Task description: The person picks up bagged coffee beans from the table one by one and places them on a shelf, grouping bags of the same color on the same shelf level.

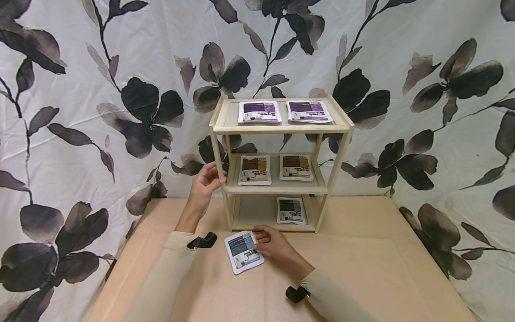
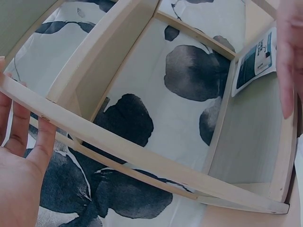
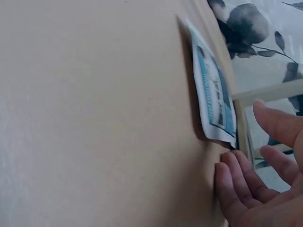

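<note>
A three-tier wooden shelf (image 1: 277,190) stands upright against the floral cloth. My left hand (image 1: 203,188) holds its front left post (image 2: 120,147) at middle-tier height, fingers behind the wood. A white pouch with a blue label (image 1: 243,256) lies on the table before the shelf. My right hand (image 1: 277,246) is at that pouch's right edge, its fingers overlapping it in the head view. From the right wrist, the thumb stands apart from the fingertips, which are right by the corner of the pouch (image 3: 215,97), with nothing pinched between them.
Two purple-labelled pouches (image 1: 260,112) lie on the top tier. Two brown-and-yellow ones (image 1: 255,170) are on the middle tier. A dark blue-labelled pouch (image 1: 291,210) sits at the right of the bottom tier. Floral cloth (image 1: 153,116) hangs behind the tan-covered table (image 1: 362,250).
</note>
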The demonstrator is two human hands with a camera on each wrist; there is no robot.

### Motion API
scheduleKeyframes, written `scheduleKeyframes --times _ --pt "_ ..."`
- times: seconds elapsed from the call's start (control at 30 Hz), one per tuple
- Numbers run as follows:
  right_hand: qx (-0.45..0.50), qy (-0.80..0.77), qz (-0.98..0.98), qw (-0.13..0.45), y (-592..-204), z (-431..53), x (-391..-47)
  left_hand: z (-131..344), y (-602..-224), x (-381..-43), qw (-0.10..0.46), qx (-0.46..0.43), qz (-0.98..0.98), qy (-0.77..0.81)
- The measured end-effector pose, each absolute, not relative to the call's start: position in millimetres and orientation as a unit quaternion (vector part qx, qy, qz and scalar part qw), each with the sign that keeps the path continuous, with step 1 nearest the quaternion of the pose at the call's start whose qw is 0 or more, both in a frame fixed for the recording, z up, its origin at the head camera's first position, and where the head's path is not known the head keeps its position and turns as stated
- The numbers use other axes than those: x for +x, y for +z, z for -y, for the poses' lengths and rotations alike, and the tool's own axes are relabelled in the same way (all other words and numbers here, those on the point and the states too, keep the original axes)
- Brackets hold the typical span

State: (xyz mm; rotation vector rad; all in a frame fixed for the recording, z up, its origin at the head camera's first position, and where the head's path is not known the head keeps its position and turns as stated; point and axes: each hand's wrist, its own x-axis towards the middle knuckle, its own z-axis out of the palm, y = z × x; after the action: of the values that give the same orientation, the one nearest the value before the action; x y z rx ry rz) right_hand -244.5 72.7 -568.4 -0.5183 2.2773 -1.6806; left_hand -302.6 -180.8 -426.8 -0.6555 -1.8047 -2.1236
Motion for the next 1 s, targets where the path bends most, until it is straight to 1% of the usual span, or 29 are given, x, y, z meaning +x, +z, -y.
scheduleKeyframes --times 0.27,0.47,0.57,0.67,0.87,1.0 --pt "-0.156 -0.528 -0.831 0.084 -576 -57 -245 181 -426 -304 0.140 -0.228 0.619 -0.738" --pt "-0.130 -0.400 -0.907 0.028 -574 -39 -237 180 -426 -303 0.143 -0.222 0.624 -0.735" --pt "-0.125 -0.364 -0.923 0.014 -572 -34 -231 179 -427 -303 0.144 -0.221 0.627 -0.733" --pt "-0.134 -0.371 -0.918 0.023 -571 -33 -228 179 -427 -302 0.143 -0.221 0.628 -0.732" --pt "-0.181 -0.397 -0.897 0.073 -569 -40 -227 180 -426 -300 0.141 -0.219 0.634 -0.728" --pt "-0.196 -0.399 -0.891 0.098 -565 -46 -228 182 -427 -301 0.140 -0.222 0.635 -0.727"
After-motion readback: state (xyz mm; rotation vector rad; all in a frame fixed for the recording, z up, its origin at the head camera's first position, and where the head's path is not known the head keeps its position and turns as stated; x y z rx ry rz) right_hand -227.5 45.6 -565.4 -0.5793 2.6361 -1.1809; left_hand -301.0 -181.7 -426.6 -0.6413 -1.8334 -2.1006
